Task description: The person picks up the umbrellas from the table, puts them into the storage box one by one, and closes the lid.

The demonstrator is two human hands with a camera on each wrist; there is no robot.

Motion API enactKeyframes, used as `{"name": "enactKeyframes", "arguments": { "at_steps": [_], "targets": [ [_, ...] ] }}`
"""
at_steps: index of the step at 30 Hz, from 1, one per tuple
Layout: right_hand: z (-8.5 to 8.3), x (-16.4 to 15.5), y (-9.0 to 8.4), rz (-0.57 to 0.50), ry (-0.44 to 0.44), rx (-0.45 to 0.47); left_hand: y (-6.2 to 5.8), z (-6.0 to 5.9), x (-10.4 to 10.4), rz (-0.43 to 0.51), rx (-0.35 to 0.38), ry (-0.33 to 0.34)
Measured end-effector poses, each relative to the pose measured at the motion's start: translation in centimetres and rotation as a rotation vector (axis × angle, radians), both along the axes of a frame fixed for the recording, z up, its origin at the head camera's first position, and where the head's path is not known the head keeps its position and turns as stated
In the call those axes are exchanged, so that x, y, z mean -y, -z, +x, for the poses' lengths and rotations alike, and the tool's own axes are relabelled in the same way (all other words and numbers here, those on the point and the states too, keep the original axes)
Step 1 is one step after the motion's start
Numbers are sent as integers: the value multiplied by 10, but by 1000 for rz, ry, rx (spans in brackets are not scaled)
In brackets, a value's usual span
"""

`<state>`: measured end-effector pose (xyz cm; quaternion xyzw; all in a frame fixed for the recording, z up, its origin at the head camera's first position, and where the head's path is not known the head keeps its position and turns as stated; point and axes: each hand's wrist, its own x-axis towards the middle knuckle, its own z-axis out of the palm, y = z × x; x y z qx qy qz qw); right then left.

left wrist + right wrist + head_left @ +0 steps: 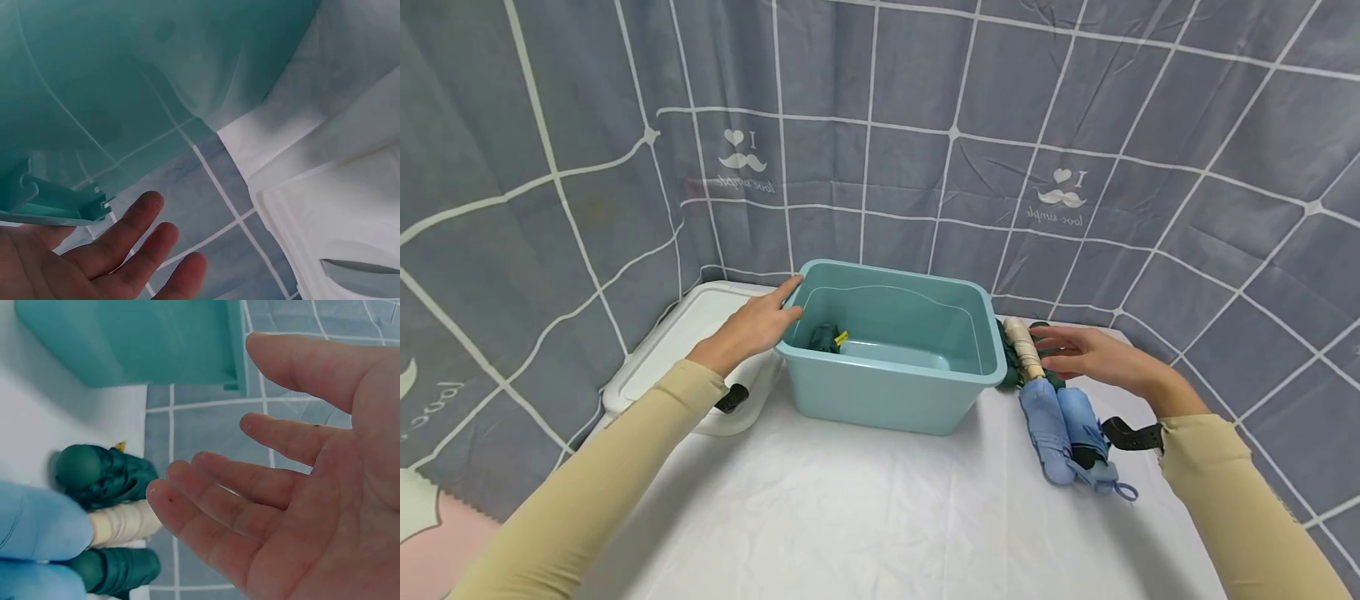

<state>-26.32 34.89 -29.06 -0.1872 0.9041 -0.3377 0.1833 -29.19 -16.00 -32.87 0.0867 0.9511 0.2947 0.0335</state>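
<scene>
A teal plastic bin (880, 396) stands on the white table. My left hand (760, 321) touches the rim at its left end, fingers extended; in the left wrist view the fingers (140, 228) are spread below that rim. Inside the bin lies a dark green folded umbrella (825, 337) with a yellow tag. To the bin's right, my right hand (1101, 358) hovers beside a cream folded umbrella (1021, 343), holding nothing. Green folded umbrellas (103, 475) lie on either side of the cream one. Two blue folded umbrellas (1045, 433) lie nearer to me.
A white lid (692, 325) lies on the table left of the bin, under my left forearm. Grey gridded curtain cloth (910, 150) hangs behind the table and along both sides. White cloth (880, 508) covers the table in front of the bin.
</scene>
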Motion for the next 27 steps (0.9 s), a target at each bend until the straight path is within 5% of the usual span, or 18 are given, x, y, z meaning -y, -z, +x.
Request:
{"name": "enactKeyframes", "arguments": {
  "at_steps": [27],
  "targets": [
    [0, -28, 53, -10, 93, 84, 2, 0, 2, 68, 53, 8]
  ]
}}
